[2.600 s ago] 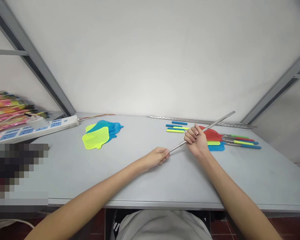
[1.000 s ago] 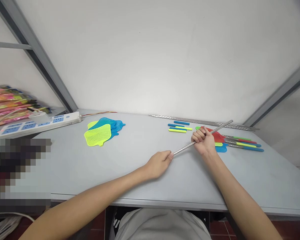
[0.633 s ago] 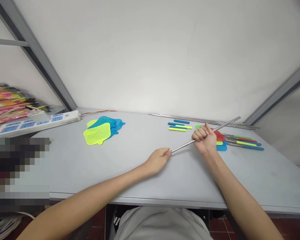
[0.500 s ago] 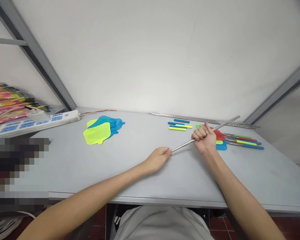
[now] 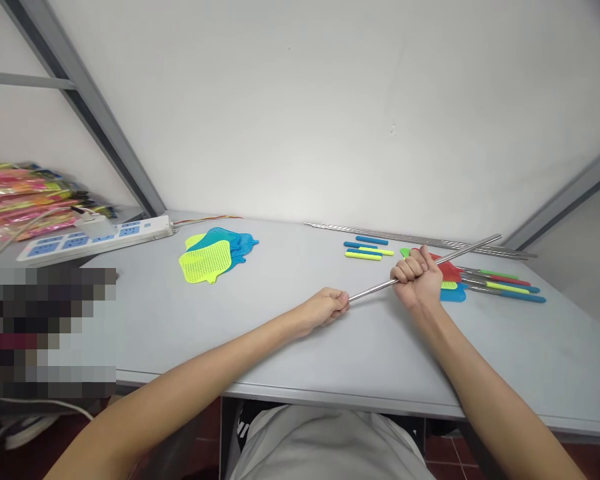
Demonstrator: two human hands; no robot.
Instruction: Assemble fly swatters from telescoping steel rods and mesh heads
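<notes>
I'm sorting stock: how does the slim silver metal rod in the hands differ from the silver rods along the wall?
The held rod is gripped by the left hand and right hand; the wall rods lie on the grey table. The held rod slants away to the right; the wall rods run close along the white wall. The held rod shows less length here than the wall rods. All look straight and shiny silver.

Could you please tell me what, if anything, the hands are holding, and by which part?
A metal rod: the left hand grips its near end, and the right hand is closed around its middle.
</notes>
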